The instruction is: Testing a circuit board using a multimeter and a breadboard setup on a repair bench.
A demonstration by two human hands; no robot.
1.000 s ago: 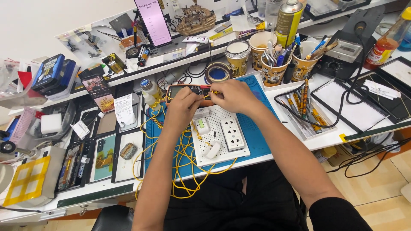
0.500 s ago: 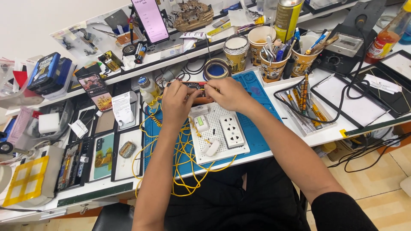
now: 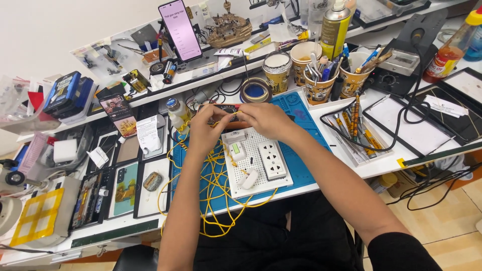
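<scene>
We pinched yellow wire (image 3: 217,173) between both hands (image 3: 236,123) at twelve o'clock of the white perforated board (image 3: 253,160), keeping slack clear.

A pink-lit phone (image 3: 179,30) is being propped upright on the shelf, paper cups (image 3: 317,75) are being crammed with tools, a spray can (image 3: 335,22) is being kept behind them, and a sauce bottle (image 3: 448,50) is being left far right.

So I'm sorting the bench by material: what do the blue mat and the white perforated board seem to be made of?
Blue mat: looks like matte silicone or rubber, with moulded compartments along its edge. White perforated board: probably plastic, rigid and smooth, with an even grid of holes.
</scene>
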